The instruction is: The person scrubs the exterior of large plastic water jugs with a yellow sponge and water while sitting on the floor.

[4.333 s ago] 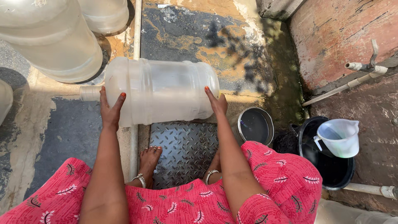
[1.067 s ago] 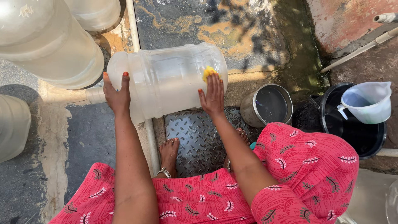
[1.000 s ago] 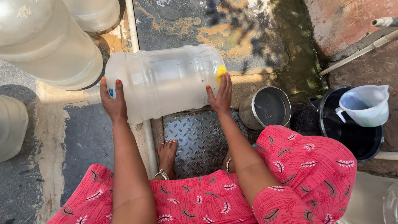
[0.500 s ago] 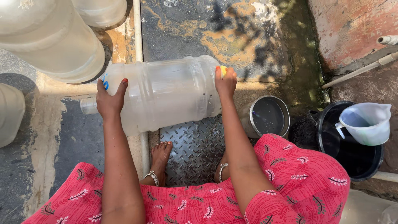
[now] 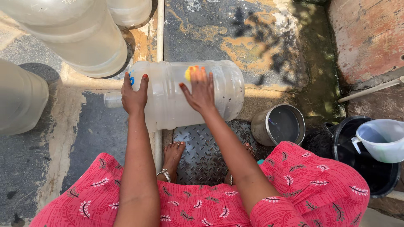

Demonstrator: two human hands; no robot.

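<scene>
The left hand (image 5: 134, 96) is resting on the neck end of a big clear jug (image 5: 185, 94), fingers together and curled over its shoulder, thumb spread down the side. It is pressing against the jug rather than closing around it. The right hand (image 5: 198, 90) is lying flat on the jug's middle, fingers splayed wide, with a yellow pad (image 5: 189, 72) showing just under the fingertips; how firmly the pad is being held I cannot tell.

The jug is lying on its side across a pale concrete curb (image 5: 158, 138), its narrow mouth pointing to the person's left and its base to the right. It is sitting just ahead of the person's bare feet (image 5: 173, 153), which are standing on a ribbed metal plate (image 5: 202, 147). A red patterned dress (image 5: 294, 189) is covering the knees at the bottom of the view.

Just right of the jug's base, a steel pot (image 5: 280, 125) is standing on the ground with dark water in it. Further right, a black bucket (image 5: 370, 168) is holding a pale plastic mug (image 5: 381, 141) at its rim. A thin pipe (image 5: 370, 88) is running along the brick wall (image 5: 366, 38) above them.

To the upper left, more large clear jugs (image 5: 80, 38) are standing near the lying one, and another (image 5: 21, 98) is at the left edge. The ground (image 5: 252, 38) beyond is wet and stained.
</scene>
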